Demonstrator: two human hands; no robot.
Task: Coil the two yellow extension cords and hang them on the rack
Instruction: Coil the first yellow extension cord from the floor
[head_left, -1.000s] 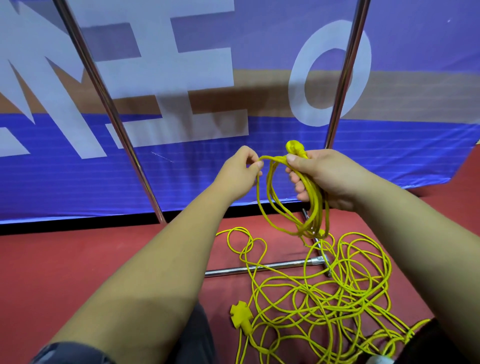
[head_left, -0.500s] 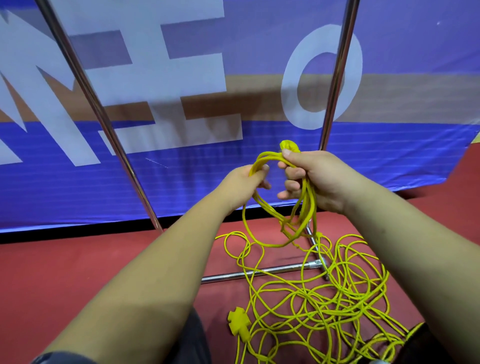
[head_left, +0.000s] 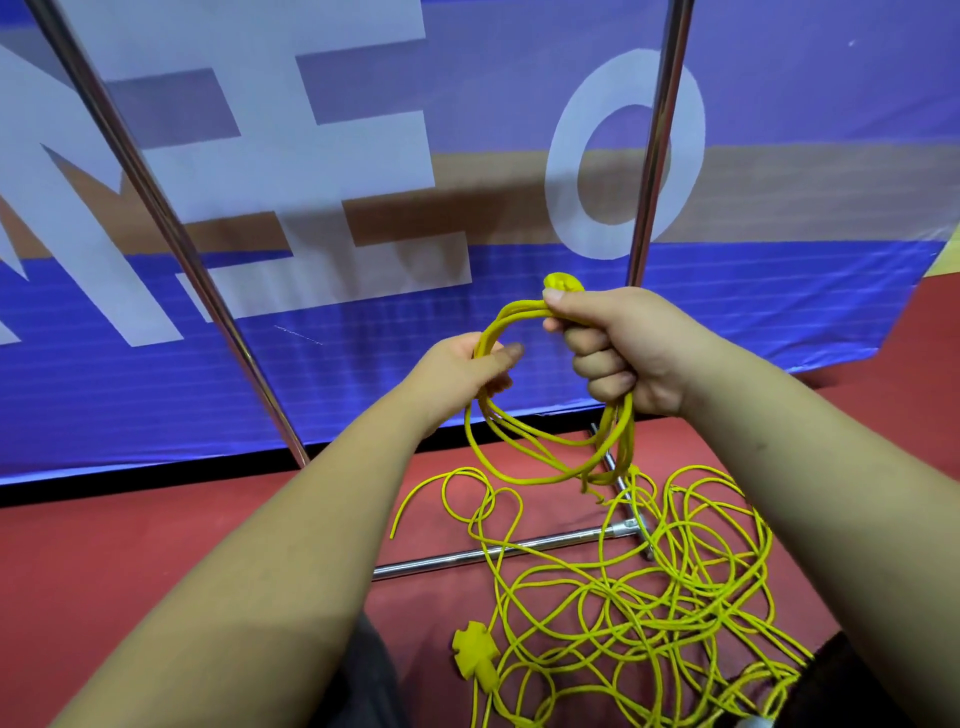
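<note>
Head view, nearest ground first. Loose yellow cord (head_left: 649, 597) lies tangled on the red floor (head_left: 156, 545) at lower right, with a yellow socket block (head_left: 475, 652) at the pile's left edge. Whether the tangle is one cord or both cannot be told. Several strands cross the rack's base bar (head_left: 493, 553).

Above the pile, the right hand (head_left: 618, 348) has its fingers (head_left: 597, 364) curled tight round the gathered top of a coil (head_left: 545, 457) of several loops. A plug (head_left: 561, 283) stands out above the thumb. The left hand (head_left: 462, 369) pinches one strand at the coil's left side between thumb and fingers. The coil hangs clear of the floor, and a strand trails from it down to the pile.

Beyond, two uprights (head_left: 156, 208) of the rack rise before a blue banner (head_left: 779, 364). The hanging rail is out of view.

Assessment: coiling is at an early stage, since most of the cord lies uncoiled. Recommended practice:
- The left hand should measure each new loop to match those hanging and lay it flat into the right palm.
- The right hand should loosen only enough to admit it.
- Draw slack from the top of the pile, and watch for snags at the base bar joint.
</note>
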